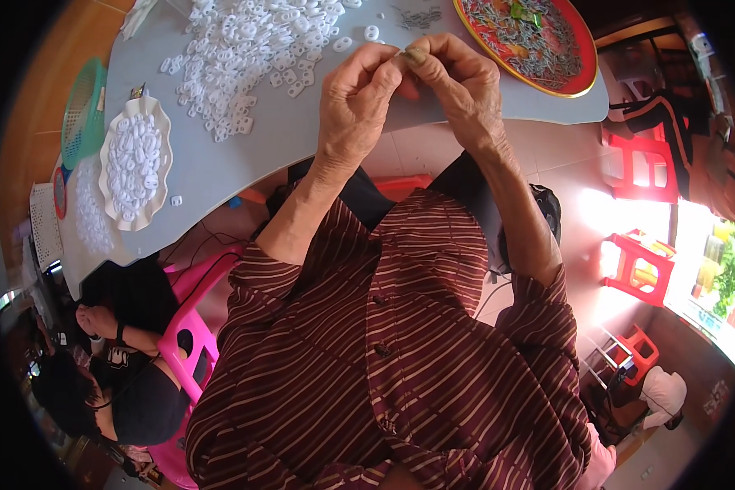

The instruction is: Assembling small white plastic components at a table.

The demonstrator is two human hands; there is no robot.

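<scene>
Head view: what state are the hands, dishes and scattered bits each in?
Left hand: fingertips pinched, meeting the other hand's; anything held is too small to tell.
Right hand: fingertips pinched likewise.
White pieces: loose, heaped on the table.
White dish: filled with white pieces.
Red tray: holding many metal pins.
Loose pins: scattered beside the tray.
Tiny bits: strewn beside the white dish.

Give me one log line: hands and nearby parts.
left hand, right hand: fingertips together; anything held: cannot tell; white pieces: heaped on grey table; scalloped dish: white pieces inside; red tray: thin metal pieces
</scene>
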